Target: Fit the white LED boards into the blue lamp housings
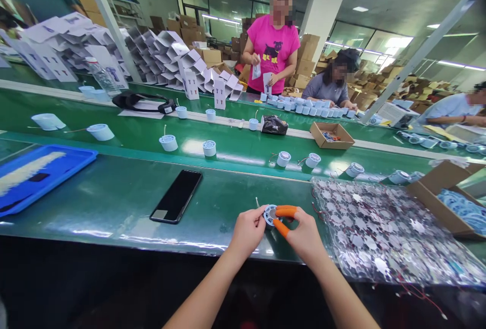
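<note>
Between my two hands, just above the green bench, is a small round light-blue plastic housing (270,213) with a grey disc in its middle and a thin pale wire rising behind it. My left hand (248,230) pinches its left side between thumb and fingers. On the opposite side, my right hand (301,230) grips it with thumb and forefinger, both in orange finger covers. To the right lies a clear plastic sheet of flat silvery parts (374,230) with red and black wires. A black phone (177,196) rests to the left.
Similar blue housings (209,148) stand spaced along the green conveyor (243,159) ahead. A blue tray (72,159) sits far left; a cardboard box of blue rings (429,187) stands at right. White cartons (159,58) are piled beyond. Co-workers (273,48) are across the line.
</note>
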Action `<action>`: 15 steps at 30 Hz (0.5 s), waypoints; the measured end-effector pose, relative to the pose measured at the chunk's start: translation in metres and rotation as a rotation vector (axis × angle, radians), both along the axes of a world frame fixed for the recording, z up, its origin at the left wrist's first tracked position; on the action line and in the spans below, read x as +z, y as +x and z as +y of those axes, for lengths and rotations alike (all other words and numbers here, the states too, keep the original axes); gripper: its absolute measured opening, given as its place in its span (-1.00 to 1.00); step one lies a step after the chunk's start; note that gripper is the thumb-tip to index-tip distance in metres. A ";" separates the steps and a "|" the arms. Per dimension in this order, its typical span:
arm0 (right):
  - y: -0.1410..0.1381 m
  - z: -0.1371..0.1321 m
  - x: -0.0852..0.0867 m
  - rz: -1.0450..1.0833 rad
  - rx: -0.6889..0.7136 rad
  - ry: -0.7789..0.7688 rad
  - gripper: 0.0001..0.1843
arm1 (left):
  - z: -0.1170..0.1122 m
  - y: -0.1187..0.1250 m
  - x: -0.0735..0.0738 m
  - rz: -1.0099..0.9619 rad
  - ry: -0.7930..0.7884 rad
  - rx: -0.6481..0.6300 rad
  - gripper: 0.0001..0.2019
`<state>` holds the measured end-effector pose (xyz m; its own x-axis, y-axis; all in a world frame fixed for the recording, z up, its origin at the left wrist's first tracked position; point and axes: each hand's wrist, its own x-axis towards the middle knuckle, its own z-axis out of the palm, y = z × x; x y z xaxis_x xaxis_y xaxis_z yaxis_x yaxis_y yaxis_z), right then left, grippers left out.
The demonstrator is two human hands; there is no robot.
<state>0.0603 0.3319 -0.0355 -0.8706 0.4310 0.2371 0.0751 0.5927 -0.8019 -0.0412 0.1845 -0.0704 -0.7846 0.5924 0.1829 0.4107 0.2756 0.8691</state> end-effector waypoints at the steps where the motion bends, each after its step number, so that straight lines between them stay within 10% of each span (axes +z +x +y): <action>1: 0.001 0.001 -0.001 0.015 0.014 -0.019 -0.79 | 0.000 0.000 0.000 -0.006 0.005 0.003 -0.58; 15: 0.005 0.008 0.012 -0.008 0.117 0.123 -0.72 | 0.000 -0.001 -0.002 -0.027 0.044 0.001 -0.62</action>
